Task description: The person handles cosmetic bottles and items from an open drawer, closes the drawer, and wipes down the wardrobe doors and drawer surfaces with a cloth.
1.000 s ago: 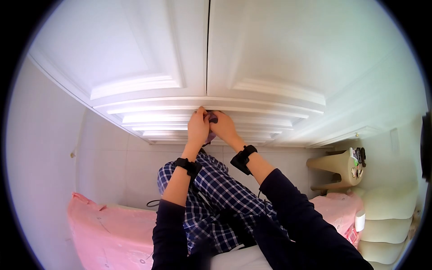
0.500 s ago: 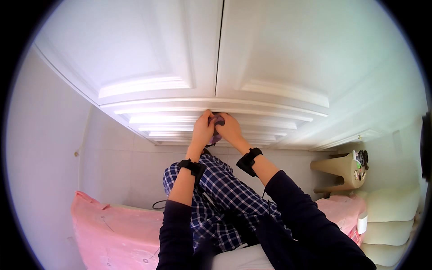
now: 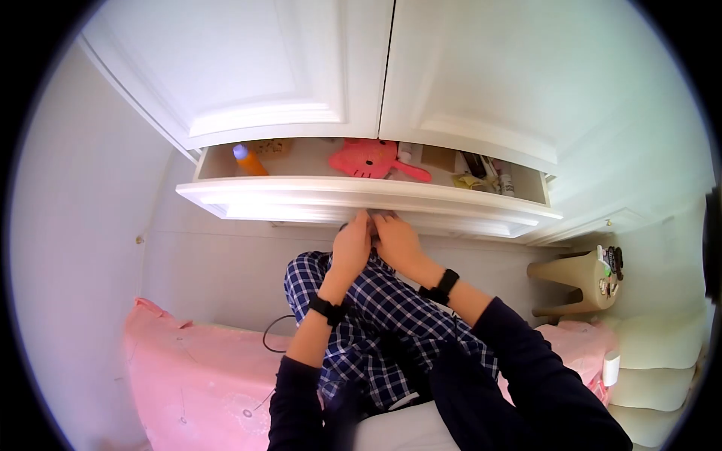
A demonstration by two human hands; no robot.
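Observation:
A white drawer (image 3: 301,201) stands partly pulled out below the cabinet doors. My left hand (image 3: 352,244) and my right hand (image 3: 398,242) are side by side at the middle of its front, fingers curled in. Between them is a small dark purple thing, mostly covered by the fingers. Inside the drawer lie an orange bottle (image 3: 252,162) with a lilac cap, a pink cat-shaped hand mirror (image 3: 367,159), a brown box (image 3: 438,158) and a small white bottle (image 3: 507,185).
White cabinet doors (image 3: 286,68) rise above the drawer. At the right a beige stool (image 3: 571,279) carries small items, near cream padded cushions (image 3: 654,342). Pink bedding (image 3: 203,376) lies at the lower left. My checked trouser legs are below my hands.
The drawer has come out from the closed cabinet, so its contents now show. Both hands have moved down toward my body with its front, the purple thing still between them.

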